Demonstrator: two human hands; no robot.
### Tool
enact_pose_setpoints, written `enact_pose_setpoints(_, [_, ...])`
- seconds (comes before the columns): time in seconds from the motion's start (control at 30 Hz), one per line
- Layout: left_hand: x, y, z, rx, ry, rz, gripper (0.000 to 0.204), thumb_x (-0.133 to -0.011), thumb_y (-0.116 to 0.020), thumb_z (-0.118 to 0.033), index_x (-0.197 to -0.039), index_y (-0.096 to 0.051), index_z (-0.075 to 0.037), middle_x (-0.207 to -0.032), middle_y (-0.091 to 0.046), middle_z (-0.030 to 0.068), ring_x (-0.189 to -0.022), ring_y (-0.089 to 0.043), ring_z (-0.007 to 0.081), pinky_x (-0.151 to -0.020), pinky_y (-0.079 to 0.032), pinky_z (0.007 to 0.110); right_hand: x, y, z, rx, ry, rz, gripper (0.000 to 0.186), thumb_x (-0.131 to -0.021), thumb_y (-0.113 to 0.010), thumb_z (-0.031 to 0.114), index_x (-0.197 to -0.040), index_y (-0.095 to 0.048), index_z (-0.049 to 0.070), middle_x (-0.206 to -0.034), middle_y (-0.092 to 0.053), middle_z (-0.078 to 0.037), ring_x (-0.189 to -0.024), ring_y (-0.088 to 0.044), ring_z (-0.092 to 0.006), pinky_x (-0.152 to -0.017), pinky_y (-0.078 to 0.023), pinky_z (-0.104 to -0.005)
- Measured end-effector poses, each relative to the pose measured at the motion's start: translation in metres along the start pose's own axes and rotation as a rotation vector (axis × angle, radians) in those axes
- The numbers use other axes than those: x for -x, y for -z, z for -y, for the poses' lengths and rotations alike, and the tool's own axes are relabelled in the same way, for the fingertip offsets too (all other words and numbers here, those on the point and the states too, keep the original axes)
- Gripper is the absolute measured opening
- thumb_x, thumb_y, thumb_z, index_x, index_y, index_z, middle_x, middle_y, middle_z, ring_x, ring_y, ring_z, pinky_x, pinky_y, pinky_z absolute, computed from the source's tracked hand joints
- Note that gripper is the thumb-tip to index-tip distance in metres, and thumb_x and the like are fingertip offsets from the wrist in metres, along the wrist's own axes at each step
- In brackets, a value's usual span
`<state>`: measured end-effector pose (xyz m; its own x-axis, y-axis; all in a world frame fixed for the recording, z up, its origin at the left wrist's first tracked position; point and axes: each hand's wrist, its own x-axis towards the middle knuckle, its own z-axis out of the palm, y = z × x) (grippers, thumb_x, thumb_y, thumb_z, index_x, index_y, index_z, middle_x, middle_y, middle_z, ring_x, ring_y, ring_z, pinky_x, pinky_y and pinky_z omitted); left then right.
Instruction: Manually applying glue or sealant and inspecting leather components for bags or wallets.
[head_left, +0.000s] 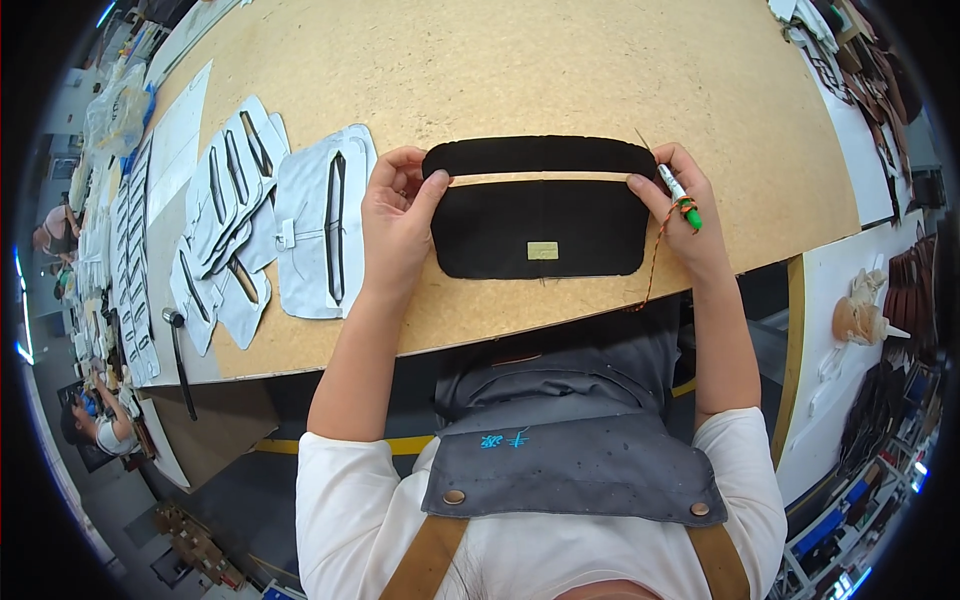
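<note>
A black rounded panel [500, 225], like a bag lining piece, is held by both my hands at the front of the table. A tan strip [545, 178] runs across its upper part, and a small yellowish label [542, 251] sits lower down. My left hand [396, 205] grips the panel's left edge, thumb on top at the strip's end. My right hand [684, 205] pinches the right edge in the same way. A marker pen with a green end [692, 214] lies against the right hand, an orange-and-dark cord [657, 255] hanging beside it.
Left of my hands lie several grey-blue cut pieces with dark slots [228, 190] and one larger grey piece [310, 270]. A black-handled hammer [180, 350] rests at the table's left edge. A bottle with a white nozzle [862, 322] stands on the right-hand surface. Two people [100, 425] are far left.
</note>
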<state>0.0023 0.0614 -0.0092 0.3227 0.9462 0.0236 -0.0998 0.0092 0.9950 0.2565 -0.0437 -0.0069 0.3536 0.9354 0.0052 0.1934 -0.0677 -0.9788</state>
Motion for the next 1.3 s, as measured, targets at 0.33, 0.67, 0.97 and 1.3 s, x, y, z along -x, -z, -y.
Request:
enact_pose_setpoints(0.33, [0.0, -0.002, -0.001, -0.006, -0.023, -0.034, 0.022, -0.083, -0.06, -0.001, -0.103, -0.05, -0.002, -0.087, -0.056, 0.0033, -0.079, -0.053, 0.0075, -0.073, -0.044, 0.02, 0.002, -0.002, -0.001, 0.087, 0.016, -0.009, 0.012, -0.084, -0.062, 0.008, -0.086, -0.051, 0.006, -0.065, -0.043, 0.006, -0.057, -0.038, -0.0026, -0.051, -0.032, -0.02])
enact_pose_setpoints(0.67, [0.0, -0.001, 0.0, -0.02, -0.048, -0.054, 0.023, -0.083, -0.06, 0.0, -0.104, -0.051, -0.002, -0.085, -0.056, 0.0021, -0.077, -0.052, 0.0066, -0.071, -0.043, 0.019, 0.004, 0.0, -0.005, 0.138, 0.077, -0.023, 0.012, -0.084, -0.063, 0.009, -0.086, -0.052, 0.005, -0.065, -0.044, 0.005, -0.058, -0.038, -0.0033, -0.051, -0.032, -0.0201])
enact_pose_setpoints(0.97, [-0.003, 0.001, 0.008, -0.153, -0.003, -0.009, 0.021, -0.087, -0.057, -0.005, -0.107, -0.053, 0.001, -0.082, -0.054, 0.0002, -0.076, -0.052, 0.0058, -0.068, -0.042, 0.018, 0.0, -0.003, 0.004, 0.163, 0.041, -0.139, 0.019, -0.087, -0.062, 0.02, -0.081, -0.057, 0.003, -0.061, -0.047, 0.003, -0.057, -0.041, -0.0044, -0.049, -0.033, -0.022])
enact_pose_setpoints(1.3, [-0.005, 0.0, 0.007, -0.346, -0.088, -0.01, 0.021, -0.087, -0.057, -0.005, -0.107, -0.055, 0.0, -0.078, -0.054, -0.0001, -0.072, -0.051, 0.0057, -0.065, -0.042, 0.019, -0.009, -0.002, 0.001, 0.231, 0.082, -0.168, 0.019, -0.088, -0.061, 0.018, -0.08, -0.057, 0.001, -0.058, -0.047, -0.001, -0.054, -0.042, -0.0063, -0.048, -0.034, -0.0232])
